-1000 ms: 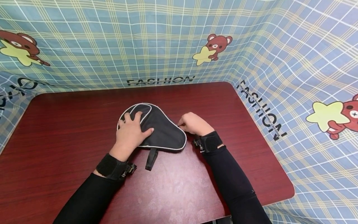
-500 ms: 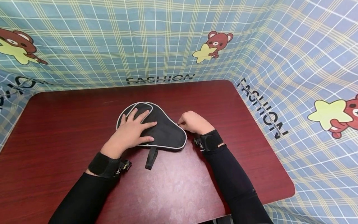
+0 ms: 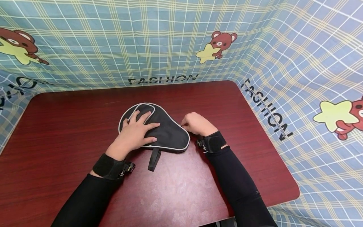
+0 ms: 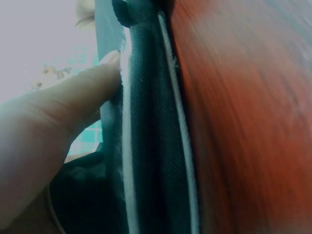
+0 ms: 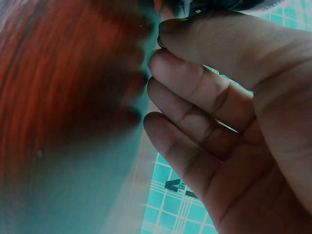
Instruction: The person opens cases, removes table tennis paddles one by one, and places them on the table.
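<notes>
A black table tennis bat case with white piping lies flat on the table. A short black strap sticks out from its near side. My left hand rests spread on the case's rounded left part, over the curved pocket outline. In the left wrist view, the thumb presses along the piped edge of the case. At the case's right edge, my right hand pinches the small zipper pull between thumb and forefinger, mostly hidden by the fingers. The right wrist view shows the hand with its thumb tip against the forefinger.
The dark red table has rounded corners and a wood grain. Blue checked cloth with bears and lettering hangs behind it and along the right side. A dark object shows at the table's near edge.
My left hand has shifted slightly down and left on the case, its fingers spreading wider. The right hand keeps its pinch at the right edge, and the case has hardly moved.
</notes>
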Available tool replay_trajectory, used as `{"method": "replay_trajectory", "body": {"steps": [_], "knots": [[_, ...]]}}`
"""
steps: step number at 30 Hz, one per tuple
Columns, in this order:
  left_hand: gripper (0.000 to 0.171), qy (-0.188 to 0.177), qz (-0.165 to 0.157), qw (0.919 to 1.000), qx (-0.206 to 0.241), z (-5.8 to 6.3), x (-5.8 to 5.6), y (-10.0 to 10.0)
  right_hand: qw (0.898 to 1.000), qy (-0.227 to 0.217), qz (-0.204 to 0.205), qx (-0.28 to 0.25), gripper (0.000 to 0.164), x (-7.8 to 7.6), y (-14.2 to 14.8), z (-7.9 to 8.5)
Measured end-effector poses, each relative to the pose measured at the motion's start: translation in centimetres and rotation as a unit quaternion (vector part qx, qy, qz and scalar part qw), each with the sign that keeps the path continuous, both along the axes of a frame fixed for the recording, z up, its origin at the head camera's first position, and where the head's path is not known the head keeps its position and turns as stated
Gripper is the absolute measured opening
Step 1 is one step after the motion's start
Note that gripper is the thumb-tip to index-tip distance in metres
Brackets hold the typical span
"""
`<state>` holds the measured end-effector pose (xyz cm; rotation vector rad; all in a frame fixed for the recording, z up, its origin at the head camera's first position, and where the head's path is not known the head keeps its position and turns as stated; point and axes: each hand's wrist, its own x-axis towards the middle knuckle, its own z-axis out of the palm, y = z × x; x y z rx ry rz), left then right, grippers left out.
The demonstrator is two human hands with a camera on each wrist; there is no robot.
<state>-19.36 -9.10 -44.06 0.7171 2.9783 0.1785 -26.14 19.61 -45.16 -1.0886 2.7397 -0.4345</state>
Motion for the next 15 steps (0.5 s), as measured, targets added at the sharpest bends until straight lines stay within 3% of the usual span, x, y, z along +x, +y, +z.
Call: {"method": "replay_trajectory", "body": {"steps": [15], "knots": [[0.058,0.028,0.035,0.9989,-0.010,0.06,0.47,0.89,1.000,0.002,-0.012,0.005,0.014,-0.17,0.25,0.14]]}}
